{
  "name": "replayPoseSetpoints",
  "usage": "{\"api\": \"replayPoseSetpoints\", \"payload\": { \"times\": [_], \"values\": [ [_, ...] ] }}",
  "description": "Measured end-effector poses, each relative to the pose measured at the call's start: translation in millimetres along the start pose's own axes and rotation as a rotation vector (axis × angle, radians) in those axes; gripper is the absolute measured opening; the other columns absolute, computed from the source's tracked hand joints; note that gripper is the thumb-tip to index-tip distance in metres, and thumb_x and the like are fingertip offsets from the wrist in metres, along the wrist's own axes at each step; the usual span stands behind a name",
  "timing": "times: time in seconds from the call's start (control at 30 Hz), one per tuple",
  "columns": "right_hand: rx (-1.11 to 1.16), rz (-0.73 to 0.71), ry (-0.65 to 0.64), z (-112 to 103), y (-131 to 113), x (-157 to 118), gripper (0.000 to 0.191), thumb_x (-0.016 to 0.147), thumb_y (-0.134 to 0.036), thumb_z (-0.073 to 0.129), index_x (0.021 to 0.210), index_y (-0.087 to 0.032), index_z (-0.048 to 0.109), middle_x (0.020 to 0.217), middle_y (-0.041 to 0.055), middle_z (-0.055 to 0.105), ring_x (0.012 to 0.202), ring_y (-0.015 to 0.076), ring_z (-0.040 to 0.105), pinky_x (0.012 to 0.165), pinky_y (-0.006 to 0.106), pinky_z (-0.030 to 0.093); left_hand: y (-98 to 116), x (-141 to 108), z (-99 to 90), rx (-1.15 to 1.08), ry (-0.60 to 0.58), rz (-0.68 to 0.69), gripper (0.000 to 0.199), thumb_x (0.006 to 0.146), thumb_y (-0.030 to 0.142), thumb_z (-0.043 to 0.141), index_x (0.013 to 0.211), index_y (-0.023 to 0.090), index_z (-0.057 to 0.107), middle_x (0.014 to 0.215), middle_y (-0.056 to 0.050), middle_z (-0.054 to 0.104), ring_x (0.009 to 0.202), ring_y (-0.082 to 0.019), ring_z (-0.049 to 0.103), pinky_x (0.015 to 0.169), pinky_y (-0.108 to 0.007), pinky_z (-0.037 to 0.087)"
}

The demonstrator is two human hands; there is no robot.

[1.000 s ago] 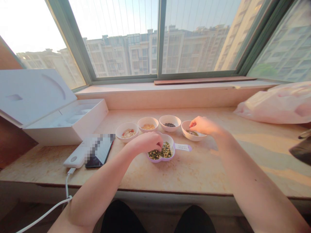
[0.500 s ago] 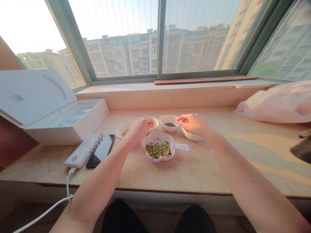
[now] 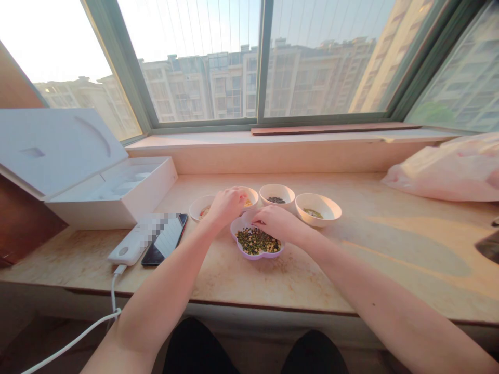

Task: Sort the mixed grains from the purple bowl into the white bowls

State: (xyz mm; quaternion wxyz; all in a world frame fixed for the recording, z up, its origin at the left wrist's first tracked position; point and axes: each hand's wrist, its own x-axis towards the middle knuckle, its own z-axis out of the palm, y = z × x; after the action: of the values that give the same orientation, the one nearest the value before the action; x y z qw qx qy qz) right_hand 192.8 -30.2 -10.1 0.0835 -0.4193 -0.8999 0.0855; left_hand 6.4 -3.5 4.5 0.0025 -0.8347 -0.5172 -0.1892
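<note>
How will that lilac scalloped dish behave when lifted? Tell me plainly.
The lilac scalloped dish looks thin-walled and shallow, so it's probably light and easily tipped. The loose beans heaped inside would likely roll out if it tilts.

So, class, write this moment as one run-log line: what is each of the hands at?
left hand: over white bowl | right hand: fingers at mixed beans in purple-rimmed dish

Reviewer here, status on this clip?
Left hand over small white bowl; right hand at flower-shaped dish of beans. Phone and power bank off left.
</note>
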Motion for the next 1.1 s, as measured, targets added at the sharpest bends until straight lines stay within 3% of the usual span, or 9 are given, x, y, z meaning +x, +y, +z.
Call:
{"api": "replayPoseSetpoints", "payload": {
  "times": [0.23, 0.53, 0.73, 0.83, 0.93, 1.1],
  "values": [
    [-0.186, 0.023, -0.058, 0.2, -6.5, 0.7, 0.032, 0.096, -0.017, 0.051, 0.079, -0.019, 0.078, 0.093, 0.0110, 0.079, 0.087, 0.0264, 0.072, 0.081, 0.036, 0.047, 4.8, -1.7, -0.5, -0.029, 0.021, 0.020, 0.026, 0.092, 0.014, 0.048, 0.081, 0.019, 0.071, 0.093, -0.008, 0.074, 0.075, -0.019, 0.062, 0.070, -0.029, 0.042],
    [-0.171, 0.023, -0.057, 5.8, -3.9, 2.3, 0.026, 0.095, -0.018, 0.054, 0.083, -0.019, 0.077, 0.095, 0.0095, 0.079, 0.089, 0.0274, 0.074, 0.077, 0.034, 0.048, 3.0, -1.1, 1.9, -0.073, 0.034, 0.027, 0.026, 0.090, 0.012, 0.048, 0.079, 0.019, 0.070, 0.088, -0.007, 0.073, 0.073, -0.018, 0.061, 0.070, -0.028, 0.042],
    [-0.182, 0.064, -0.081, 10.8, -6.3, -1.2, 0.027, 0.096, -0.011, 0.045, 0.094, -0.017, 0.071, 0.102, 0.0121, 0.077, 0.081, 0.0273, 0.073, 0.064, 0.034, 0.044, 3.1, -1.5, 2.3, -0.085, 0.027, 0.036, 0.027, 0.091, 0.012, 0.048, 0.082, 0.019, 0.072, 0.094, -0.008, 0.075, 0.079, -0.019, 0.063, 0.073, -0.028, 0.045],
    [-0.102, 0.047, -0.055, 12.1, -6.3, -4.6, 0.024, 0.097, -0.012, 0.044, 0.098, -0.018, 0.067, 0.103, 0.0126, 0.076, 0.082, 0.0263, 0.070, 0.066, 0.035, 0.044, 3.4, -1.7, 1.2, -0.087, 0.031, 0.011, 0.030, 0.093, 0.014, 0.047, 0.089, 0.019, 0.076, 0.099, -0.009, 0.075, 0.084, -0.020, 0.066, 0.076, -0.029, 0.047],
    [0.115, 0.061, -0.014, 8.9, -3.5, -7.2, 0.018, 0.099, -0.018, 0.044, 0.094, -0.022, 0.061, 0.092, 0.0083, 0.073, 0.081, 0.0239, 0.065, 0.069, 0.035, 0.044, 2.4, -2.3, -0.2, -0.091, 0.051, -0.023, 0.032, 0.096, 0.016, 0.045, 0.097, 0.020, 0.077, 0.103, -0.009, 0.076, 0.087, -0.021, 0.067, 0.078, -0.029, 0.048],
    [0.384, 0.078, 0.055, 0.9, 5.7, -10.4, 0.020, 0.104, -0.031, 0.039, 0.093, -0.022, 0.053, 0.093, 0.0061, 0.066, 0.087, 0.0210, 0.059, 0.075, 0.034, 0.046, -1.5, -2.4, -2.8, -0.107, 0.102, -0.106, 0.030, 0.097, 0.018, 0.048, 0.095, 0.020, 0.078, 0.103, -0.010, 0.077, 0.090, -0.023, 0.069, 0.079, -0.031, 0.049]
  ]
}}
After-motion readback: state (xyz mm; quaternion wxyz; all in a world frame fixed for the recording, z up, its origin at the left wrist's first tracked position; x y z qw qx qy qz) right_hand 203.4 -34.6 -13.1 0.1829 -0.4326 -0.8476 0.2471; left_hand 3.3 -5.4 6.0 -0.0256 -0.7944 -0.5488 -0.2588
